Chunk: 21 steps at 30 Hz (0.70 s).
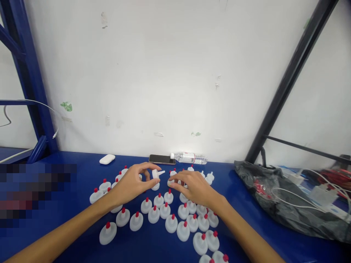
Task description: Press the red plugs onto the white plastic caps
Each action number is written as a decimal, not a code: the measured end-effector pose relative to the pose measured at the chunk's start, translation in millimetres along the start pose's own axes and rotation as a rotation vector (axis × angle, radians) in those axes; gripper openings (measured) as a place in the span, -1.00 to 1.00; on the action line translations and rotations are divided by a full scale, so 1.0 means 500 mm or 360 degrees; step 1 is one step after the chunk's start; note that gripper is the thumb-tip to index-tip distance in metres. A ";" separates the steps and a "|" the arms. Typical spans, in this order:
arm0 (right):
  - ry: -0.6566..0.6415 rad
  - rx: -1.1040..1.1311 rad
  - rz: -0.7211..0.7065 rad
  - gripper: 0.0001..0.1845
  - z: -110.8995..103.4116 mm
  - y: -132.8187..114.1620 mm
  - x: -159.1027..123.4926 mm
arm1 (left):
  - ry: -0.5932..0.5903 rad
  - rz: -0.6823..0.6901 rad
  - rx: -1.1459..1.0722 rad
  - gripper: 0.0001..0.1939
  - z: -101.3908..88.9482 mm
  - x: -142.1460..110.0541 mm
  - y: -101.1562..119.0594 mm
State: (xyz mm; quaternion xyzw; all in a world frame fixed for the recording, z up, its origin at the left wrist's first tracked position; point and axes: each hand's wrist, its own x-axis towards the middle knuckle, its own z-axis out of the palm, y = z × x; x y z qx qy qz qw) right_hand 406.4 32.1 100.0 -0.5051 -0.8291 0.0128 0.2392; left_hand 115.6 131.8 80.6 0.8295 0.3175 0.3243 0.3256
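Observation:
My left hand [134, 183] pinches a white nozzle cap [155, 175] between thumb and fingers. Its thin spout points right and bears no red tip. At the same height, my right hand [195, 185] has its thumb and fingers closed at the rim of another white nozzle cap [170, 182], which they partly hide. In front of both hands, several white nozzle caps with red tips [154, 214] stand on the blue table [153, 245]. Behind my right hand are a few untipped white nozzle caps [210, 176].
Along the wall lie a white case [107, 159], a dark phone [162, 159] and a clear plastic bottle [190, 157] on its side. At right, a grey plastic bag [276, 204] holds small red pieces, with white cables across it. Metal posts [287, 80] flank the table.

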 end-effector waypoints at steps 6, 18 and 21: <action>0.0089 0.0251 0.0030 -0.54 0.001 -0.026 0.003 | -0.0076 0.0016 0.0068 -0.51 0.004 -0.014 0.044; 0.0224 0.0522 0.0036 -0.52 0.018 -0.039 0.007 | -0.0121 0.0120 0.0150 -0.43 0.010 -0.017 0.065; 0.0255 0.0537 0.0026 -0.60 0.015 -0.043 0.005 | -0.0121 0.0123 0.0150 -0.47 0.010 -0.015 0.064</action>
